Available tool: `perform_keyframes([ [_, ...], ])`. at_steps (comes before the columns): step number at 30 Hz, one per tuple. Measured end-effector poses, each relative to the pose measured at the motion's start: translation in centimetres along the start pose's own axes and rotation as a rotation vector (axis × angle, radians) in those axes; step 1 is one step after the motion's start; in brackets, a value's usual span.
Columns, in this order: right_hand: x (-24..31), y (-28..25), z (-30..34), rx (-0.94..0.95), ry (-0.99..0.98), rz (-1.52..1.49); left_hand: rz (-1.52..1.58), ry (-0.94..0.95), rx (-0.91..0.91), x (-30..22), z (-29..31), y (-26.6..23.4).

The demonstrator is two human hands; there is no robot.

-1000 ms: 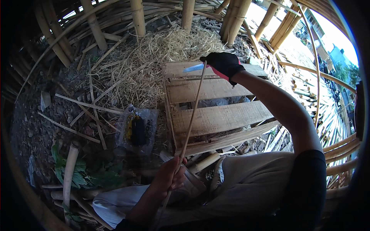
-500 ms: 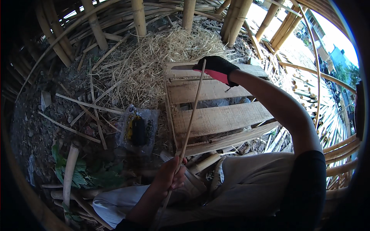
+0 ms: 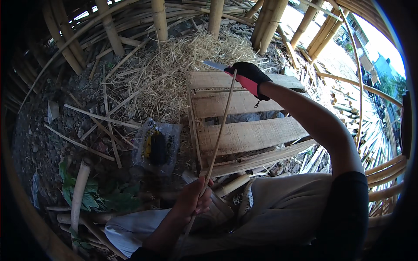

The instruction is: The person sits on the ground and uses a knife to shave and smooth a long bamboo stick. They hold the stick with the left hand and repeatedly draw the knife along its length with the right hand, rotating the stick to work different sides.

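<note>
1. The strip (image 3: 220, 128) slants over the left part of the crate (image 3: 254, 132), from beyond its near-left corner up toward its far slat; whether it rests on the wood, I cannot tell.
2. The left hand (image 3: 191, 199), bare, has its fingers wrapped round the strip just on the near side of that corner.
3. The right hand (image 3: 248, 79), in a black and pink glove, is curled round the knife (image 3: 213, 65) above the crate's far slat, the blade pointing left. The handle is hidden in the glove, and the strip's top end meets the glove in view; contact there is unclear.
4. The strip looks light, slim and springy, stiff enough to stand out straight from one fist. It would probably flex or split along the grain; a hold low down, as now, seems sound, with care for sharp edges.
5. The knife is thin, flat and rigid, best held by its handle only.
6. The crate is of flat, rough-sawn slats with gaps between.
7. Beyond it lies dry, tangled straw (image 3: 165, 78); left of it, a crinkled clear packet (image 3: 171, 148) around something dark.
</note>
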State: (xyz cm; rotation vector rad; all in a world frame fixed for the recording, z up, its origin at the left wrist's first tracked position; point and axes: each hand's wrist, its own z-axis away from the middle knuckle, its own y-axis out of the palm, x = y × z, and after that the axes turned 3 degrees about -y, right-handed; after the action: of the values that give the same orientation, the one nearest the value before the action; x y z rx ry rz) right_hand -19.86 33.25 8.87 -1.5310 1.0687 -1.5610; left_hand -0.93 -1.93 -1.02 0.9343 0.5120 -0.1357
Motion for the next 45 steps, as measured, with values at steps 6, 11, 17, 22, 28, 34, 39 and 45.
perform_keyframes([
  [6,-0.4,-1.1,2.2,0.184,0.105,-0.247,0.088,-0.082,0.069,0.2,1.4,0.9],
  [11,-2.4,-1.3,4.9,0.245,-0.015,-0.021,0.171,0.013,0.267,0.2,2.4,0.8],
  [17,-0.7,0.5,6.9,0.329,-0.367,0.233,0.22,0.045,0.253,-0.3,2.5,-0.4],
  [22,-2.0,0.9,5.8,0.338,-0.389,0.154,0.211,0.053,0.258,-0.7,2.5,0.0],
  [28,-3.6,-1.1,3.2,0.174,-0.069,0.438,0.224,0.051,0.263,-0.7,2.2,0.0],
  [34,0.8,-2.6,6.7,0.549,-0.117,0.041,0.244,0.046,0.247,-0.6,2.3,-0.3],
  [39,-4.1,-1.6,5.7,0.277,-0.343,0.321,0.233,0.022,0.232,-0.5,1.9,0.1],
  [45,-5.6,-4.2,5.3,0.372,0.114,-0.093,0.219,0.01,0.215,-0.4,2.0,0.2],
])
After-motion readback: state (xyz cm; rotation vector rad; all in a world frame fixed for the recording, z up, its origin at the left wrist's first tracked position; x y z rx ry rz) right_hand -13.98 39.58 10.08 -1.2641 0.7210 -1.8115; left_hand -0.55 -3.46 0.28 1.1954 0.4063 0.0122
